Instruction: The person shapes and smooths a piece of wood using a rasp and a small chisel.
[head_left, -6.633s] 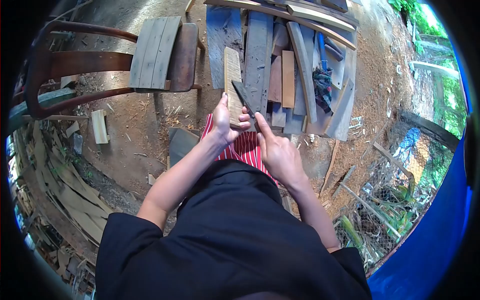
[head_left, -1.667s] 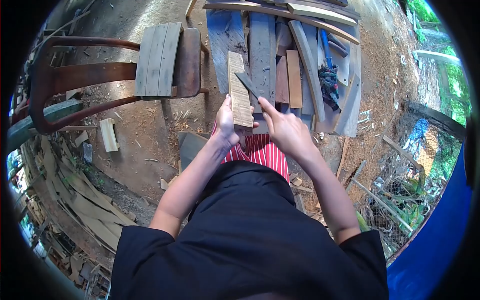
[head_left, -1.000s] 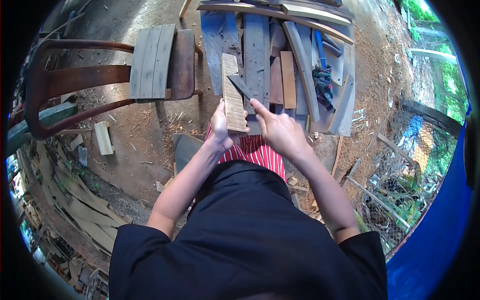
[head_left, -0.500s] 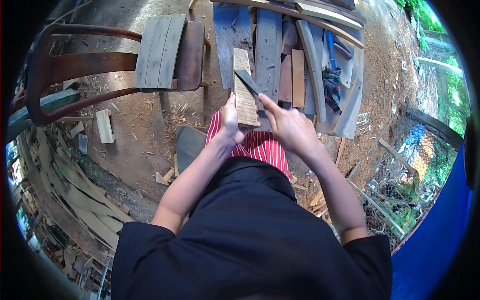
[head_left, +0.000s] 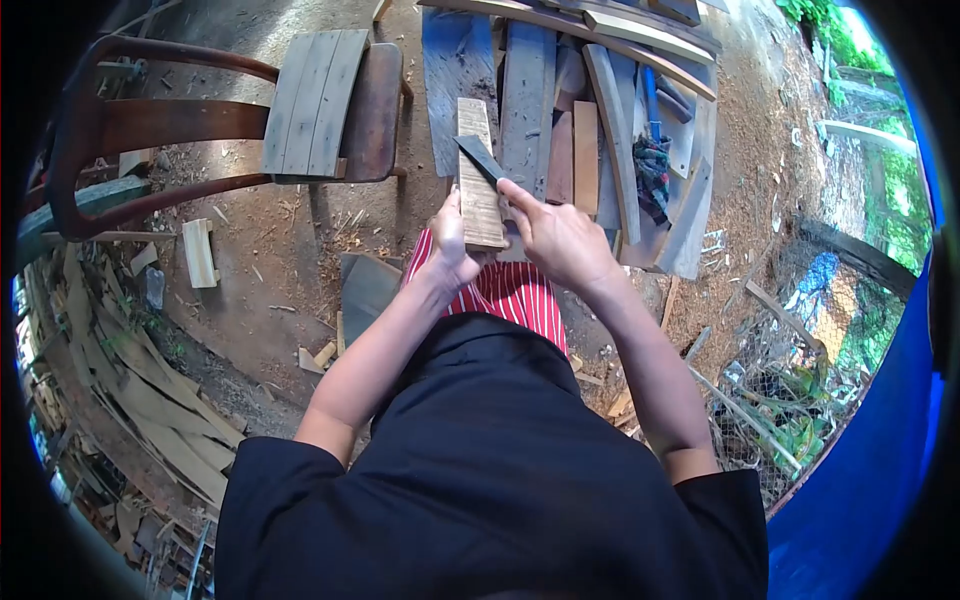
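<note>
My left hand point(head_left: 449, 247) grips the near end of a pale wooden slat point(head_left: 476, 170) that points away from me over my lap. My right hand point(head_left: 560, 240) holds a dark flat blade point(head_left: 479, 157), index finger stretched along it. The blade lies slanted across the upper part of the slat's face. Red and white striped cloth point(head_left: 505, 296) covers my knees below both hands.
A pile of planks and offcuts point(head_left: 590, 110) lies on the dirt ahead, with a blue-handled tool point(head_left: 651, 95) and a rag point(head_left: 651, 165) on it. A wooden chair point(head_left: 240, 110) stands at left. Scrap wood strips point(head_left: 150, 400) at lower left, wire mesh point(head_left: 800, 360) and a blue barrel point(head_left: 880, 470) at right.
The blade has shifted left across the slat's face over the last second, with small back-and-forth strokes. My left hand keeps its hold on the slat.
</note>
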